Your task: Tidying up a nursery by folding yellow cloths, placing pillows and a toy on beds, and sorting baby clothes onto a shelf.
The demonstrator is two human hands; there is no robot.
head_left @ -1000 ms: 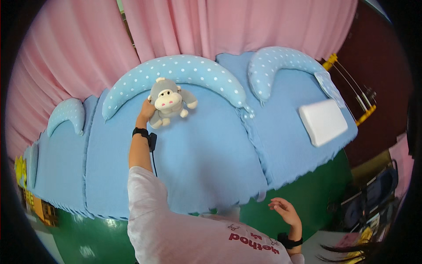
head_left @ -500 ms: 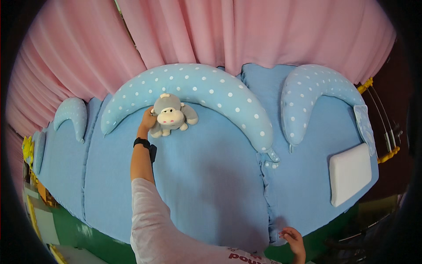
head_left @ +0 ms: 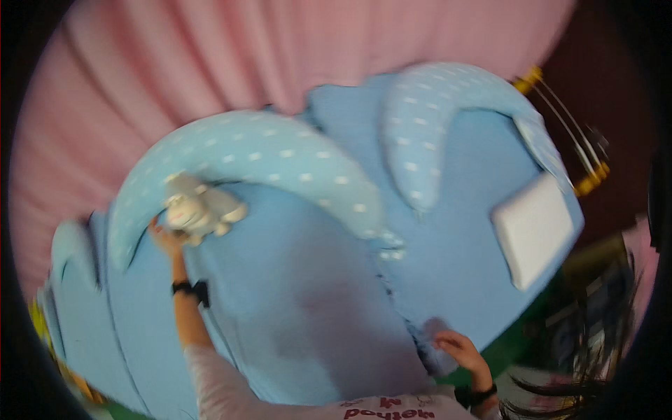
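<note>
A grey plush animal [head_left: 203, 206] with a cream muzzle sits on the blue bed sheet [head_left: 280, 280], close to the inner curve of a light-blue crescent pillow [head_left: 273, 143] with white dots. Its muzzle points toward the left. Just below the muzzle is my left hand [head_left: 168, 239], fingers stretched out and blurred, against or very near the toy's side; it does not appear to grip it. My right hand [head_left: 460, 348] hovers low over the bed's near right edge, fingers loosely bent and apart, holding nothing visible.
Another dotted crescent pillow [head_left: 413, 133] lies at the right, near a white flat cushion [head_left: 535, 231]. A smaller crescent pillow [head_left: 73, 252] lies far left. Pink curtains [head_left: 210, 56] hang behind the bed. A yellow-ended rack [head_left: 591, 178] stands beyond the right edge.
The view has swung and tilted toward the right. The plush animal has turned from facing me to facing left. My left hand has gone from its head to low beside it.
</note>
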